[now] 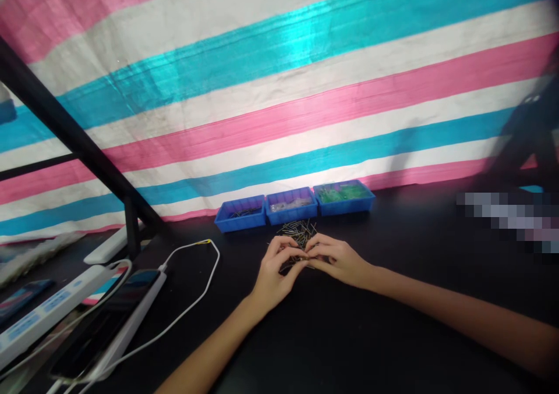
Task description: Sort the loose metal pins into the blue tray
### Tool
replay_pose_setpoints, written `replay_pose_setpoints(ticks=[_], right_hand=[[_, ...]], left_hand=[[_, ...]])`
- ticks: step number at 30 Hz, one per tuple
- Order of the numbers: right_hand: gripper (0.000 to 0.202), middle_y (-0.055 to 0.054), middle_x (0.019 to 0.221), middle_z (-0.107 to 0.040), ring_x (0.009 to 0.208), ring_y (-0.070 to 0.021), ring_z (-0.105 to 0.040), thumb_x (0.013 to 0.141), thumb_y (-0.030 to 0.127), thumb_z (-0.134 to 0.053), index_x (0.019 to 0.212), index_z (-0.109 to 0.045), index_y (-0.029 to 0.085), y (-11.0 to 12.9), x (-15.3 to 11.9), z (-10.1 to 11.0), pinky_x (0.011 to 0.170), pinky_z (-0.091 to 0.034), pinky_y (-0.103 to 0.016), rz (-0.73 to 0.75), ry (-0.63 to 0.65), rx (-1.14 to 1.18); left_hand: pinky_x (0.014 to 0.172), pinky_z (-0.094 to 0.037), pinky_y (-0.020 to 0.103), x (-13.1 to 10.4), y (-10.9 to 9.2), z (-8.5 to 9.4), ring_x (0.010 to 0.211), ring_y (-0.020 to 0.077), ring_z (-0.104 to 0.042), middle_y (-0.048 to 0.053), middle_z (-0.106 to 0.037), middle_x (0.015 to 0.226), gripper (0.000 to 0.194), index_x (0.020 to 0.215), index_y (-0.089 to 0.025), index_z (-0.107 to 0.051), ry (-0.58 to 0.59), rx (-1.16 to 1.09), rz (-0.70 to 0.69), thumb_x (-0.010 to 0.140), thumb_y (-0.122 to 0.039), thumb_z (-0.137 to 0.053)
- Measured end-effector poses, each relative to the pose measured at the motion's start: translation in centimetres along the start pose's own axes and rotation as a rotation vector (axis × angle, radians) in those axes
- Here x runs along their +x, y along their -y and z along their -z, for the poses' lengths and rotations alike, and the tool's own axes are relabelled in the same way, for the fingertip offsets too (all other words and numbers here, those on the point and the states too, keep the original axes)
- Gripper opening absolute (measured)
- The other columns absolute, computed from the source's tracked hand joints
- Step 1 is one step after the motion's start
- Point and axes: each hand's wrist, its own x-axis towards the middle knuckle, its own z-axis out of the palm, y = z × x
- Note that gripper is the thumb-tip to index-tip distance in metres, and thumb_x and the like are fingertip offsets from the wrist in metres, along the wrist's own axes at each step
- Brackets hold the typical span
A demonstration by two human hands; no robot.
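A loose pile of thin metal screws or nails [299, 229], dark and brassy, lies on the black table. Both hands curve around its near side, fingertips meeting in the middle. My left hand [276, 265] is closed, thumb and index finger drawn together. My right hand [340, 259] pinches from the other side, its fingertips against those of the left. Whatever small piece sits between the fingertips is too small and blurred to name. Just behind the pile is a blue bin [292, 213] with clear or whitish small items in it.
Left of that bin stands a blue bin of dark metal pieces [240, 223]; right, a blue bin of green items [345, 206]. A phone [111, 318], white cable [213, 274] and power strip [52, 309] occupy the left side, near a black frame bar [94, 161]. Striped sheeting hangs behind.
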Motion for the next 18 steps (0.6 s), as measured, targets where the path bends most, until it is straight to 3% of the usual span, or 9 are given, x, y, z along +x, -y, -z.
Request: replay_pose_setpoints(ticks=[4, 9, 18], right_hand=[[0.020, -0.006, 0.093, -0.059, 0.079, -0.0140, -0.058, 0.088, 0.028, -0.050, 0.094, -0.067, 0.021, -0.15, 0.03, 0.02, 0.070, -0.049, -0.026, -0.036, -0.118, 0.043], [0.020, -0.006, 0.095, -0.058, 0.073, -0.0126, -0.057, 0.087, 0.027, -0.051, 0.095, -0.068, 0.021, -0.09, 0.08, 0.21, 0.063, -0.051, -0.024, -0.075, -0.248, 0.050], [0.017, -0.005, 0.091, -0.058, 0.079, -0.0140, -0.057, 0.084, 0.029, -0.055, 0.091, -0.069, 0.022, -0.14, -0.16, 0.03, 0.069, -0.050, -0.026, 0.015, -0.149, 0.016]], left_hand=[[0.074, -0.047, 0.030, 0.14, 0.08, 0.09, 0.084, 0.0155, -0.053, 0.006, -0.050, 0.093, 0.010, 0.088, -0.019, -0.064, -0.083, 0.023, 0.034, 0.079, -0.020, -0.060], [0.073, -0.047, 0.029, 0.28, 0.19, 0.01, 0.082, 0.0151, -0.054, 0.005, -0.051, 0.090, 0.010, 0.087, -0.019, -0.065, -0.087, 0.035, 0.054, 0.078, -0.021, -0.060], [0.075, -0.046, 0.033, 0.19, 0.94, -0.24, 0.083, 0.0172, -0.054, 0.006, -0.055, 0.088, 0.011, 0.086, -0.019, -0.066, 0.063, 0.055, 0.047, 0.078, -0.024, -0.061]])
